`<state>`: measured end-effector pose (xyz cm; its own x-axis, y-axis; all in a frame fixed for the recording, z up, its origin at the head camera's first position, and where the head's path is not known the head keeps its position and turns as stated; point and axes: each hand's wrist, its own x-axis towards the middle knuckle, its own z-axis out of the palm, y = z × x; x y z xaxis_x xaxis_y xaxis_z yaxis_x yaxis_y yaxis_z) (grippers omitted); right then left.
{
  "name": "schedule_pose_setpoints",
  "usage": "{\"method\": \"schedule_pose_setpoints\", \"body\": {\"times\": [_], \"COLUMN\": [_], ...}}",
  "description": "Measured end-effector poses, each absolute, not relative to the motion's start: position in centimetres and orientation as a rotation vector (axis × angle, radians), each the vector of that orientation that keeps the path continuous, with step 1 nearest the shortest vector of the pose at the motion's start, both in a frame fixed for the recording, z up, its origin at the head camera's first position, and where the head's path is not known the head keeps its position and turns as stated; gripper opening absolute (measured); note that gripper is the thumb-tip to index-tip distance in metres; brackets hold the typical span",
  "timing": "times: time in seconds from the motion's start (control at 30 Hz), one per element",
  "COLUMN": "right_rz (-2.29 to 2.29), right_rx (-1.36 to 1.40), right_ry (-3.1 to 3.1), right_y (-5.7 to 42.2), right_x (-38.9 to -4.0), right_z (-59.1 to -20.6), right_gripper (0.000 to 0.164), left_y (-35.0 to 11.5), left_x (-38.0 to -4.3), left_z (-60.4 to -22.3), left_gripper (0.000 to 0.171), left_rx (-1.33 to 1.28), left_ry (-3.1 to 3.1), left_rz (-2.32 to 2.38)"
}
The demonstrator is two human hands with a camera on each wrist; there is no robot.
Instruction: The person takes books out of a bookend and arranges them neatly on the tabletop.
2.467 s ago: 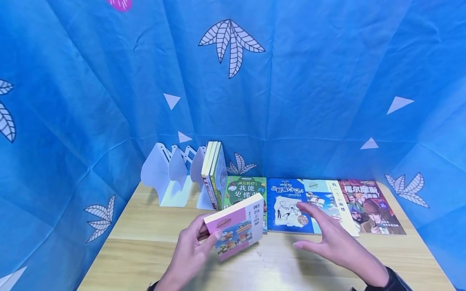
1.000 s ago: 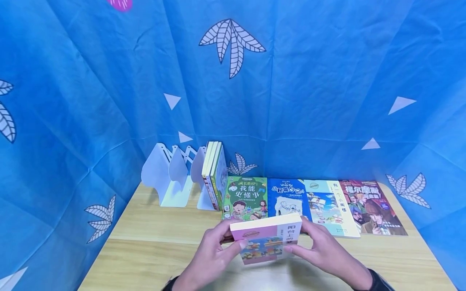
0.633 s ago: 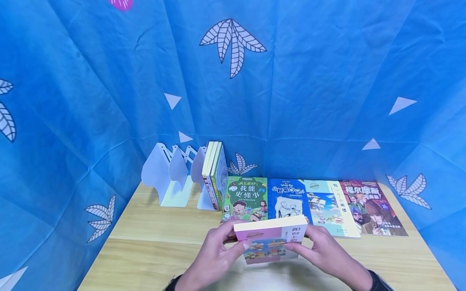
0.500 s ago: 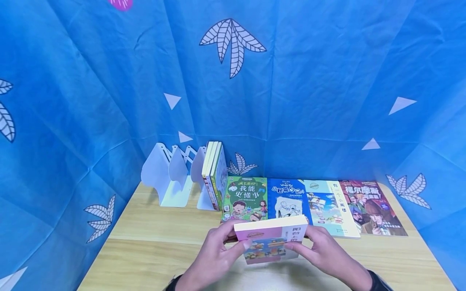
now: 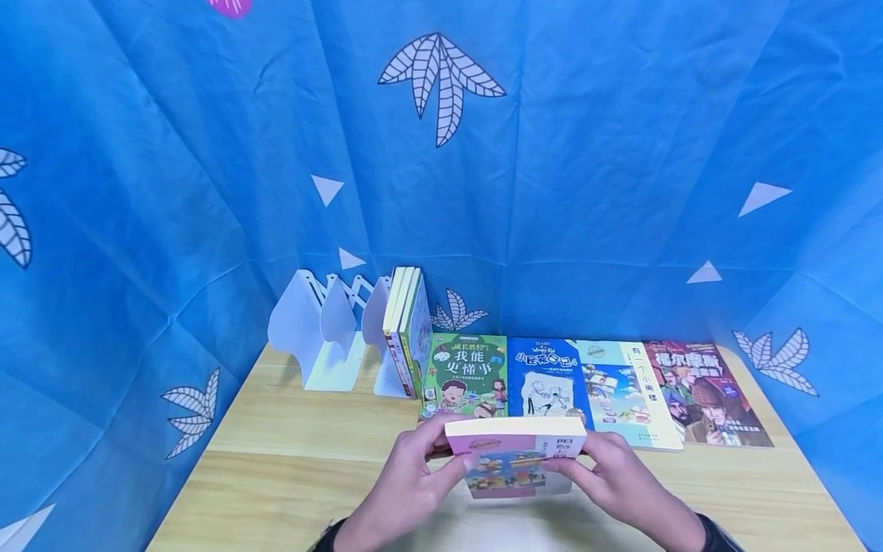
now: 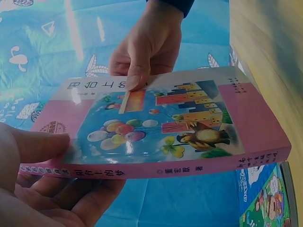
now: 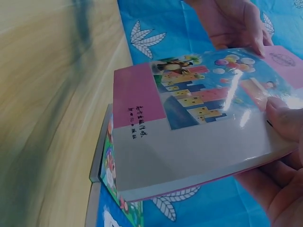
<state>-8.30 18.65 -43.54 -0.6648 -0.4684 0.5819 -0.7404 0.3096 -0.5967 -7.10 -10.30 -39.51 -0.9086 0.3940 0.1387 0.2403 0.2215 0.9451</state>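
Note:
A pink and white paperback book with a balloon and building picture is held tilted above the near part of the table. My left hand grips its spine side, thumb on the cover and fingers underneath, as the left wrist view shows. On the opposite edge, my right hand pinches it with the thumb on the cover and fingers below. Behind it lie a green book, a blue book, a pale book with a sky picture and a dark red book, in a row.
A white expanding bookend stands at the back left of the wooden table. Several books stand upright at its right end. Blue patterned cloth hangs behind and at both sides.
My right hand, earlier apart from the paperback, now holds its right edge. The book has moved right and levelled from its slant. Over the last half second it has tipped only slightly.

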Motion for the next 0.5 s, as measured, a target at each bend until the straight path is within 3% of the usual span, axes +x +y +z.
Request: {"method": "schedule_pose_setpoints", "body": {"times": [0.3, 0.5], "right_rz": [1.26, 1.242], "right_rx": [1.052, 0.997], "right_ry": [-2.274, -2.236], "right_y": [18.87, 19.25], "right_x": [-7.84, -7.52], "right_z": [-43.32, -43.09], "right_gripper": [0.053, 0.05], "left_y": [-10.36, -10.58], "left_x": [-7.31, -7.46], "left_z": [-39.18, -39.67], "left_gripper": [0.04, 0.042], "left_rx": [0.558, 0.704], "left_ry": [2.33, 2.318], "left_rz": [1.737, 1.874]}}
